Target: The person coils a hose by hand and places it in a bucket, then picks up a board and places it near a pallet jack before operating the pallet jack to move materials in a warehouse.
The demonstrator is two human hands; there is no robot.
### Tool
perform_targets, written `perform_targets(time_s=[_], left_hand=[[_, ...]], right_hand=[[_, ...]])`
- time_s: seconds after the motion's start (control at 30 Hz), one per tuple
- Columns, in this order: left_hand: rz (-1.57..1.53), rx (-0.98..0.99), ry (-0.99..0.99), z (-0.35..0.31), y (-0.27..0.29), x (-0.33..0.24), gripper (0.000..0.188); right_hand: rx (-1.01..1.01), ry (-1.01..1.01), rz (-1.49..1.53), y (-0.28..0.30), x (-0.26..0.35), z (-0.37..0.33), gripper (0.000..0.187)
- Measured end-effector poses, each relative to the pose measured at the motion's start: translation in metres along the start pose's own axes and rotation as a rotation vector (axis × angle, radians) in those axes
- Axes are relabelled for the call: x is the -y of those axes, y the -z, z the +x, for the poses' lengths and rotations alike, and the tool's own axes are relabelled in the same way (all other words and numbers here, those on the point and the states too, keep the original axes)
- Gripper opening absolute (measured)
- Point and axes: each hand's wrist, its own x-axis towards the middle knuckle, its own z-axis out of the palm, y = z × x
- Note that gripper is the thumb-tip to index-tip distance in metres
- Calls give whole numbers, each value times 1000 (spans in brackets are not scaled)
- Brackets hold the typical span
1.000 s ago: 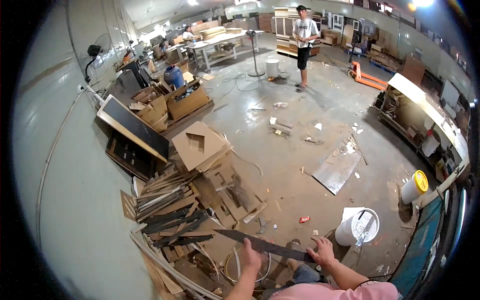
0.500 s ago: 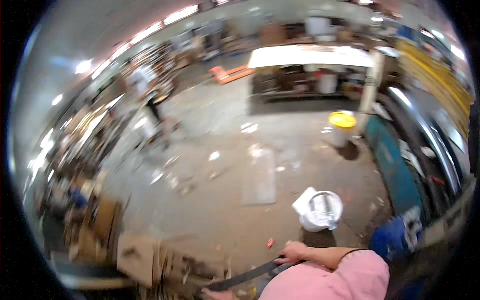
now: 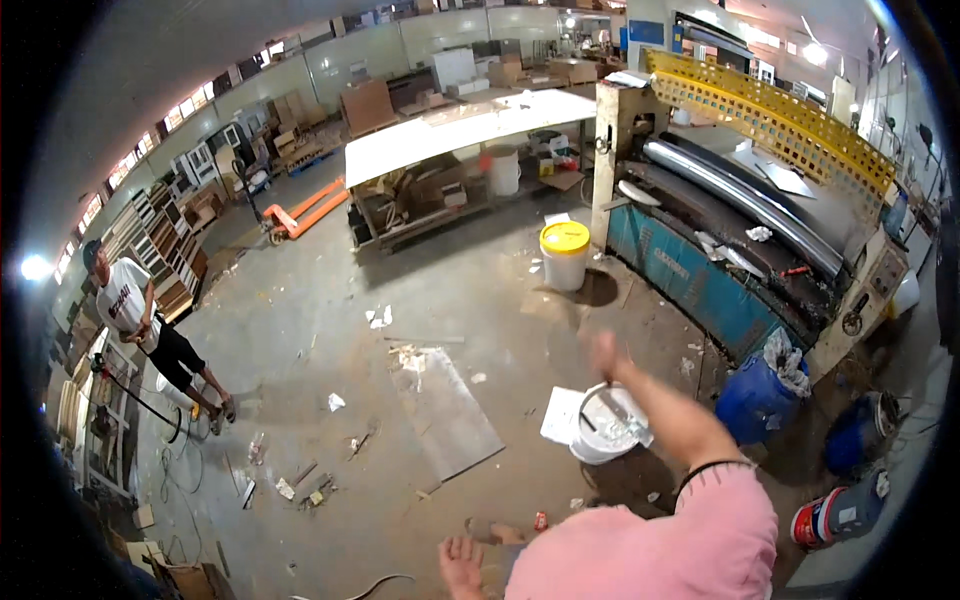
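My right arm reaches forward from a pink sleeve. My right hand is smeared by motion just beyond a white bucket, so its fingers do not show clearly. The bucket stands uncovered on the floor, whitish material and a grey tool-like piece in it; whether my hand touches that piece I cannot tell. A white sheet lies against the bucket's left side. Low in the picture, my left hand is raised with nothing in it, fingers loosely apart. A small red item lies on the floor nearby.
A yellow-lidded bucket stands before the teal roller machine. Blue barrels are at right. A white-topped table and an orange pallet jack are farther back. A person stands at left; a flat board and scraps litter the floor.
The view has swung right. Both hands were on a dark strap-like strip, which is now out of sight; my right hand has reached forward past the white bucket.
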Motion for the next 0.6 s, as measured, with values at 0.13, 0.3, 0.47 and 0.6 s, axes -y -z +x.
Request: perform_targets(time_s=[0.13,0.3,0.47,0.6], left_hand=[[-59,55,112,74,44,-43,59],[-21,-117,56,135,53,-138,60],[-61,-265,-121,171,73,-234,58],[-91,-395,-60,216,97,-276,56]], right_hand=[[-492,-127,291,82,144,156,44],[-436,-115,540,117,254,213,52],[56,-283,515,-151,236,136,46],[372,-702,637,-361,190,53,18]])
